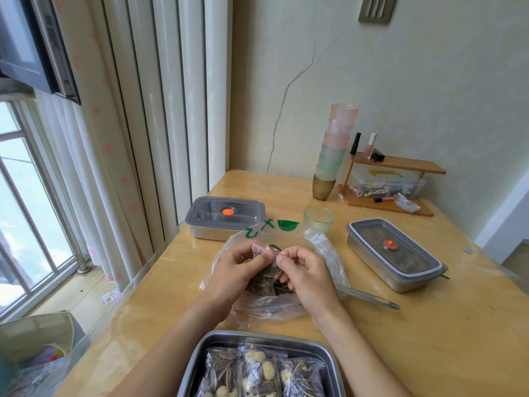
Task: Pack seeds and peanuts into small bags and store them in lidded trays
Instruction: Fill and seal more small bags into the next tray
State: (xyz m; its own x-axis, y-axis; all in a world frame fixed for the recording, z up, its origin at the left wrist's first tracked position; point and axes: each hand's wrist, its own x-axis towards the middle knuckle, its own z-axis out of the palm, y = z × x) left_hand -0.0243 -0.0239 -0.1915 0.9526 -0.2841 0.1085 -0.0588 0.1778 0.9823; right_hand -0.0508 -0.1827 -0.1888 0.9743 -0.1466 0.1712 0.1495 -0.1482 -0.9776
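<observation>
- Head view: left hand (239, 266) and right hand (307, 275) meet at frame centre above the tabletop (429, 325). The forearms enter from 6 o'clock.
- Both grips are narrow, fingertips pinching the red-striped mouth of a small bag (262, 252) of seeds, held over a large clear bag (329, 255).
- Open tray (257, 336) of packed bags at 6 o'clock.
- Far lidded tray (226, 216) at 11 o'clock; near lidded tray (392, 253) at 3 o'clock.

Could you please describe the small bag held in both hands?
The small bag is clear plastic with a red strip along its top edge and holds dark striped seeds. The left hand grips its body; the right hand pinches the red strip's end. It is held above a larger clear bag.
</observation>
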